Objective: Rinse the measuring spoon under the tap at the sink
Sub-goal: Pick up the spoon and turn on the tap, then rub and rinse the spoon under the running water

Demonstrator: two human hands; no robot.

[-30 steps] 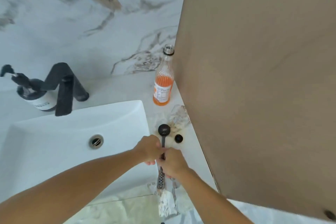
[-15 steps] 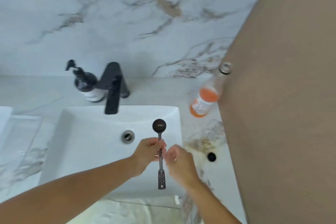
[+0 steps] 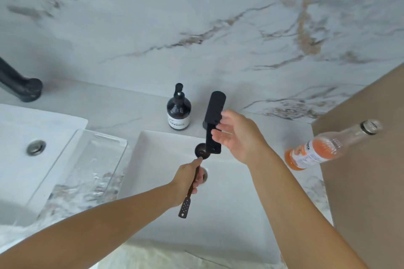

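Two sinks are set in the marble surface: one sink [image 3: 229, 192] under the hands, another [image 3: 19, 159] at the left edge. There are two black taps, one tap [image 3: 213, 122] at the back edge, another [image 3: 17, 83] far left, plus one soap bottle [image 3: 178, 111] and one orange drink bottle [image 3: 317, 150].

The left hand [image 3: 185, 181], arm stretched forward, is closed around the measuring spoon [image 3: 192, 181], whose bowl sits beneath the spout. The right hand [image 3: 238, 135] is spread open, fingers against the tap, holding nothing.
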